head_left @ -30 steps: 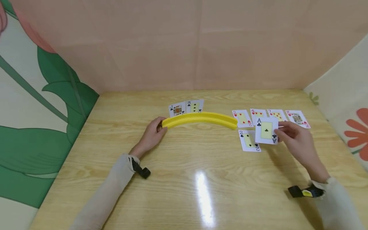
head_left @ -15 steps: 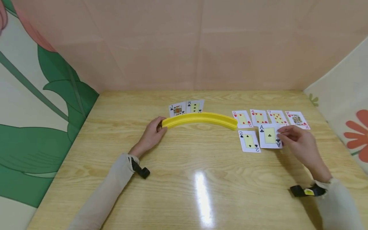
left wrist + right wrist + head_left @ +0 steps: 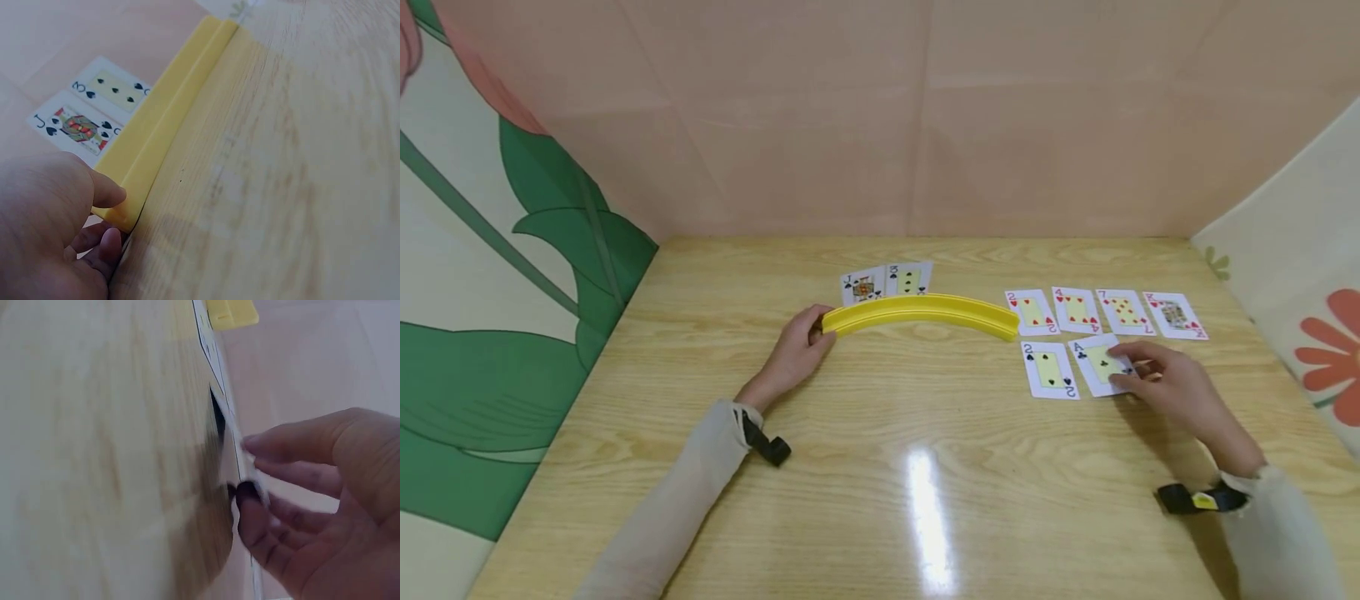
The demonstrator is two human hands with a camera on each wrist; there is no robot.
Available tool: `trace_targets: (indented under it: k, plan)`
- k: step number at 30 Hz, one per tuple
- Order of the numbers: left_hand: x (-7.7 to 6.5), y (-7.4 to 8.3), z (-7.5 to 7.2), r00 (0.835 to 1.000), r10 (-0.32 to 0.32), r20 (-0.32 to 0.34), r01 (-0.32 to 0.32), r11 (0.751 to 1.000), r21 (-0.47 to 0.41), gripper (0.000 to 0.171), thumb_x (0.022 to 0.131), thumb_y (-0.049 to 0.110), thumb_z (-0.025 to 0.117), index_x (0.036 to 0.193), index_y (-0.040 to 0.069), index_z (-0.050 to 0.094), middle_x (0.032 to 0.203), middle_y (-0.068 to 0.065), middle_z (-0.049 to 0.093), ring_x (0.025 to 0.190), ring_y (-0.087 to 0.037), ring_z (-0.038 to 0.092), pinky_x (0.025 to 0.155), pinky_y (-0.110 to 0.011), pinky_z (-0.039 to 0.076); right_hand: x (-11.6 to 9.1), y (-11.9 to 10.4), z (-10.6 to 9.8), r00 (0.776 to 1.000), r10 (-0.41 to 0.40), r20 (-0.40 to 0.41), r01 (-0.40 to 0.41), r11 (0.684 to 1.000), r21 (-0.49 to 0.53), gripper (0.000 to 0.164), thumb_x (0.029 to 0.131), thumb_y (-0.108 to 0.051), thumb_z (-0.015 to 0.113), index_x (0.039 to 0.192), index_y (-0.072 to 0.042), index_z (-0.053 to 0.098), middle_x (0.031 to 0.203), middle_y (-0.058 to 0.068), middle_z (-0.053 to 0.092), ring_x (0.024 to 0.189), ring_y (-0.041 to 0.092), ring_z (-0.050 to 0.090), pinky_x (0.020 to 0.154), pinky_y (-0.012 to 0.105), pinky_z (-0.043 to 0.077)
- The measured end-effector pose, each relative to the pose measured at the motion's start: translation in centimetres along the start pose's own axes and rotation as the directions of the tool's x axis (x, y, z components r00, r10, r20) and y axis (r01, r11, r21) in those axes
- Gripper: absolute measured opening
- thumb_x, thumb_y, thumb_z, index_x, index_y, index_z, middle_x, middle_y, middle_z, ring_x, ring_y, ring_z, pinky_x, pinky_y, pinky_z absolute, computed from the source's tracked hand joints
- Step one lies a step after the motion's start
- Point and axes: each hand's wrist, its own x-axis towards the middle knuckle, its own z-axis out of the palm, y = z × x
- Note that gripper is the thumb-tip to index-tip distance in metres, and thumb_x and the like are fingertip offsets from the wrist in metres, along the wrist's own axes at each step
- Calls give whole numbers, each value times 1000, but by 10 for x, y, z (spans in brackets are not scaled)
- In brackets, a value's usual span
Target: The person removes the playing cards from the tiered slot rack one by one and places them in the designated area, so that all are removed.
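Observation:
My left hand [image 3: 793, 354] grips the left end of a yellow curved playing-card holder [image 3: 917, 308], with the thumb on its near face in the left wrist view. Standing in the holder are the jack of spades [image 3: 78, 128] and the three of spades [image 3: 112, 90], their lower edges hidden. My right hand [image 3: 1180, 387] pinches the ace of clubs [image 3: 1093, 358] by its right side. In the right wrist view that card is tilted close over the table, with shadow beneath it. Just left of it lies the two of spades [image 3: 1049, 369].
Behind the ace, a face-up row holds the two of hearts [image 3: 1032, 312], four of hearts [image 3: 1076, 310], seven of diamonds [image 3: 1124, 312] and king of hearts [image 3: 1176, 315]. The holder's right end is close to this row. A pink cloth [image 3: 925, 125] rises behind the wooden table [image 3: 775, 517].
My right hand has lowered the ace of clubs, moving it slightly right and down to beside the two of spades. My left hand and the card holder have stayed put.

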Motion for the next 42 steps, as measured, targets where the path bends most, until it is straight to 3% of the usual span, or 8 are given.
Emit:
trace_targets:
  k: [3, 6, 10, 16, 23, 36, 42]
  plan:
    - [-1, 0, -2, 1000, -2, -2, 2, 1000, 2, 31, 101, 9, 57, 132, 7, 55, 112, -9, 57, 89, -20, 51, 76, -33, 44, 1, -2, 2, 1000, -16, 24, 18, 999, -47, 34, 89, -19, 76, 118, -4, 67, 99, 17, 64, 72, 4, 51, 55, 24, 42]
    - [-2, -1, -3, 1000, -5, -9, 5, 1000, 2, 31, 100, 9, 57, 131, 7, 55, 111, -9, 57, 88, -20, 50, 75, -33, 44, 3, -5, 4, 998, -44, 40, 46, 997, -55, 32, 89, -17, 76, 116, -3, 67, 80, 11, 59, 61, 9, 46, 51, 26, 36]
    - [-1, -1, -2, 1000, 5, -4, -5, 1000, 1, 31, 100, 9, 57, 131, 6, 55, 110, -10, 57, 87, -20, 49, 75, -32, 43, 3, -7, 5, 997, -67, 35, 70, 994, -81, 30, 88, -15, 76, 114, -1, 67, 69, 4, 51, 57, 10, 41, 50, 27, 32]
    - [1, -2, 2, 1000, -7, -1, 7, 1000, 0, 31, 100, 10, 57, 131, 8, 55, 108, -9, 57, 85, -19, 49, 74, -31, 42, 1, -7, 6, 997, -52, 56, 59, 990, -131, 33, 89, -20, 76, 115, -2, 67, 68, 2, 49, 59, 12, 40, 49, 27, 31]
    - [1, -2, 1, 1000, -13, -6, 13, 1000, 4, 32, 101, 12, 57, 132, 8, 55, 109, -8, 56, 86, -20, 49, 74, -33, 42, 0, -8, 6, 997, -76, 19, 78, 983, -164, 31, 87, -17, 78, 112, -2, 70, 77, 6, 55, 68, 17, 44, 55, 27, 34]
    - [1, -2, 1, 1000, -15, -4, 15, 1000, -5, 32, 101, 11, 57, 132, 8, 55, 109, -8, 57, 87, -20, 49, 75, -33, 43, 0, -8, 4, 998, -67, 19, 69, 988, -136, 29, 85, -16, 80, 108, -2, 72, 87, 13, 62, 80, 26, 52, 63, 30, 38]
    - [2, -2, 0, 1000, -19, 1, 19, 1000, -15, 31, 100, 11, 57, 131, 9, 55, 110, -7, 57, 88, -20, 50, 76, -33, 44, 0, -10, 4, 999, -50, 21, 53, 990, -129, 29, 86, -18, 79, 110, -3, 72, 84, 10, 59, 75, 22, 48, 60, 28, 36]
